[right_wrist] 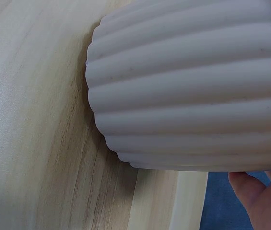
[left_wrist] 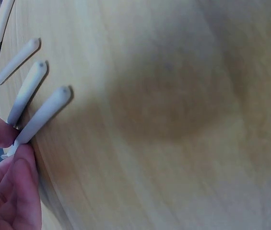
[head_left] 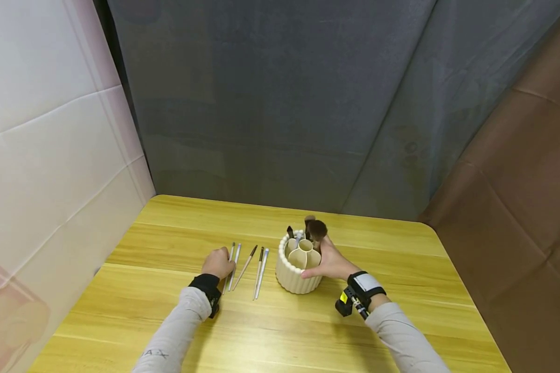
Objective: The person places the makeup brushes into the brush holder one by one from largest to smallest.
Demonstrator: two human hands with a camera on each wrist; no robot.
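Your left hand is pinching the leftmost slim white-handled makeup brush between thumb and fingers, low and left of centre in the head view, where it is lying on the yellow wooden worktop. Four more thin white brushes are lying just beside it, toward the centre. Your right hand is gripping the side of the cream ribbed round brush holder, which is standing upright at centre frame, with dark-bristled brushes sticking up from its far compartments.
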